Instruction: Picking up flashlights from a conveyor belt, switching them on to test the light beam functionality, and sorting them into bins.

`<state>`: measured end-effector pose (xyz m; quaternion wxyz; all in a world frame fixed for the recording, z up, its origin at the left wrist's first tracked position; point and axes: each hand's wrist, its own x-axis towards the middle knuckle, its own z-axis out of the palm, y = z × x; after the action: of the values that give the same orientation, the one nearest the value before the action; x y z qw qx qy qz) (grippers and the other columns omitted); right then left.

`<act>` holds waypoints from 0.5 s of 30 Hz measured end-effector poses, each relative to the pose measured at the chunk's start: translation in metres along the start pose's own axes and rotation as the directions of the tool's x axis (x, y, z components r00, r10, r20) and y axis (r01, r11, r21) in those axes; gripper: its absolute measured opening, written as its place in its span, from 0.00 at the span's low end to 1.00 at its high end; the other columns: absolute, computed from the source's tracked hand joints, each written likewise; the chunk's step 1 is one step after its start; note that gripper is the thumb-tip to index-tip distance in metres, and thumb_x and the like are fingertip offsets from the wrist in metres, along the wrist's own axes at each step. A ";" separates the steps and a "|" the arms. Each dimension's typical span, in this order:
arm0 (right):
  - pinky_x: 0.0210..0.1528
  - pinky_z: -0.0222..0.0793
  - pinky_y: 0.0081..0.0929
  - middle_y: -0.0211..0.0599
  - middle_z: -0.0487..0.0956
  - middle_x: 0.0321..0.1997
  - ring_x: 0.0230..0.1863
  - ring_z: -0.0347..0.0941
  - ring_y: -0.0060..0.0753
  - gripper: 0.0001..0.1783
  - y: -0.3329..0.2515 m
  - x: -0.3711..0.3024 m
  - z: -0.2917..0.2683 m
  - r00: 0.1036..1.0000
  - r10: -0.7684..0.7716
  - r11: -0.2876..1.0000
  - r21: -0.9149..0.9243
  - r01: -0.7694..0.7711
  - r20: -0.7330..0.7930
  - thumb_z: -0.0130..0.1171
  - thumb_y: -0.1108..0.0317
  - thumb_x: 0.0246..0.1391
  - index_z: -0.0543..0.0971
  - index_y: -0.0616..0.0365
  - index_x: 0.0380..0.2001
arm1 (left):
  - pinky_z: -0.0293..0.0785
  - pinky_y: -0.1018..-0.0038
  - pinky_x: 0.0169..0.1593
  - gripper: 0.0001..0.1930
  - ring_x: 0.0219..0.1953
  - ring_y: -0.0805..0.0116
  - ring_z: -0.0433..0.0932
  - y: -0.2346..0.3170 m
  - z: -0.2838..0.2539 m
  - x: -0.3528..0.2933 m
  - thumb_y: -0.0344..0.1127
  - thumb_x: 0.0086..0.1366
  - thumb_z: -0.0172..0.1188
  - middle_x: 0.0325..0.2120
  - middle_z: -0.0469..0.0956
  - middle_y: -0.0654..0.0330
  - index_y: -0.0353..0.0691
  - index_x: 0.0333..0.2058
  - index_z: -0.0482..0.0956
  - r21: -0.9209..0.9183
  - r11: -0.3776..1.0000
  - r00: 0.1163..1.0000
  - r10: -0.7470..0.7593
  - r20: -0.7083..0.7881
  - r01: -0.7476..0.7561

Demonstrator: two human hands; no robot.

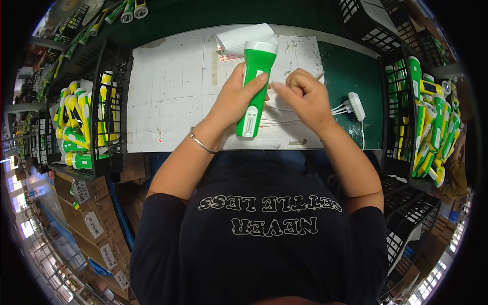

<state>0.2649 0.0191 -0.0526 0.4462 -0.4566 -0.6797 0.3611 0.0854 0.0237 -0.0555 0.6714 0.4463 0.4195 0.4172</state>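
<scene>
Left hand [236,99] grips smooth plastic flashlight [254,86] (green, white-capped); right hand [305,96] curled beside.

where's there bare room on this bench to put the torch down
The white sheet is bare between the left crate and the left hand. The green mat above the white charger is also bare. Both crates are packed; cables crowd beneath the right hand.

Green torch [255,86] with white head and white panel near its tail, held lengthwise: head beyond the clasping fingers, tail below the palm, above the table.
</scene>
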 end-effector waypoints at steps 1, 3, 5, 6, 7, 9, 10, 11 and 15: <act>0.21 0.53 0.23 0.26 0.66 0.17 0.20 0.55 0.20 0.28 0.002 0.004 -0.007 0.998 0.060 0.997 0.055 -0.060 0.006 0.69 0.61 0.47 0.59 0.57 0.12 | 0.76 0.76 0.33 0.19 0.29 0.74 0.76 0.002 -0.003 -0.002 0.41 0.67 0.55 0.32 0.75 0.58 0.39 0.52 0.65 0.021 1.000 1.000 -0.019 0.012 0.019; 0.24 0.55 0.19 0.23 0.72 0.23 0.25 0.60 0.15 0.20 0.002 0.014 -0.025 0.958 0.285 0.959 -0.002 -0.285 0.032 0.68 0.59 0.48 0.69 0.57 0.17 | 0.75 0.76 0.34 0.18 0.30 0.76 0.75 0.005 -0.007 -0.005 0.42 0.68 0.54 0.32 0.74 0.61 0.39 0.51 0.66 0.109 0.992 0.997 -0.074 0.039 0.069; 0.26 0.57 0.18 0.24 0.74 0.25 0.27 0.64 0.14 0.17 -0.003 0.021 -0.031 0.976 0.193 0.978 0.056 -0.199 0.101 0.69 0.58 0.47 0.74 0.57 0.28 | 0.75 0.73 0.35 0.20 0.31 0.70 0.77 0.008 -0.008 -0.009 0.42 0.66 0.56 0.32 0.76 0.58 0.37 0.51 0.66 0.295 0.956 0.995 -0.036 0.089 0.009; 0.27 0.58 0.17 0.25 0.75 0.26 0.28 0.65 0.14 0.17 -0.008 0.024 -0.035 0.975 0.189 0.978 0.061 -0.197 0.117 0.69 0.57 0.46 0.77 0.57 0.33 | 0.75 0.72 0.36 0.21 0.31 0.68 0.78 0.010 -0.008 -0.011 0.42 0.66 0.57 0.32 0.76 0.56 0.36 0.51 0.66 0.395 0.918 0.995 -0.031 0.095 -0.009; 0.32 0.61 0.16 0.27 0.78 0.29 0.32 0.69 0.15 0.30 -0.014 0.025 -0.043 0.947 0.231 0.970 -0.132 -0.206 0.225 0.70 0.56 0.43 0.74 0.51 0.50 | 0.75 0.71 0.37 0.22 0.32 0.64 0.78 0.013 -0.008 -0.014 0.41 0.64 0.58 0.33 0.77 0.55 0.36 0.51 0.66 0.556 0.819 0.985 0.066 0.162 -0.146; 0.34 0.63 0.17 0.29 0.78 0.33 0.32 0.69 0.17 0.32 -0.023 0.029 -0.049 0.869 0.253 0.967 -0.120 -0.223 0.426 0.71 0.56 0.42 0.73 0.50 0.51 | 0.75 0.68 0.39 0.23 0.34 0.56 0.79 0.018 -0.009 -0.021 0.40 0.60 0.61 0.34 0.77 0.51 0.35 0.50 0.67 0.785 0.483 0.921 0.227 0.316 -0.388; 0.34 0.64 0.18 0.30 0.79 0.34 0.32 0.69 0.18 0.33 -0.026 0.029 -0.050 0.827 0.192 0.980 -0.060 -0.189 0.528 0.71 0.55 0.42 0.73 0.49 0.52 | 0.75 0.67 0.40 0.23 0.35 0.53 0.79 0.023 -0.013 -0.024 0.39 0.58 0.62 0.35 0.77 0.50 0.36 0.49 0.68 0.815 0.439 0.925 0.193 0.326 -0.379; 0.34 0.64 0.18 0.33 0.78 0.40 0.32 0.68 0.19 0.33 -0.029 0.029 -0.052 0.805 0.245 0.970 -0.129 -0.208 0.541 0.72 0.59 0.40 0.73 0.49 0.52 | 0.75 0.66 0.40 0.23 0.37 0.51 0.78 0.029 -0.019 -0.028 0.38 0.56 0.63 0.36 0.77 0.49 0.36 0.48 0.69 0.836 0.392 0.924 0.169 0.344 -0.383; 0.27 0.54 0.14 0.29 0.76 0.42 0.26 0.57 0.13 0.37 -0.028 0.025 -0.052 0.875 0.181 0.977 0.021 -0.213 0.449 0.74 0.65 0.36 0.72 0.50 0.53 | 0.74 0.63 0.40 0.19 0.37 0.50 0.78 0.057 -0.054 -0.045 0.36 0.51 0.64 0.32 0.78 0.50 0.38 0.42 0.73 0.925 0.263 0.960 0.019 0.279 -0.274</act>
<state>0.3001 0.0378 -0.0027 0.2558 -0.4129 -0.7005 0.5229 0.0111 0.0092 -0.0063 0.2668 0.8375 0.4680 0.0918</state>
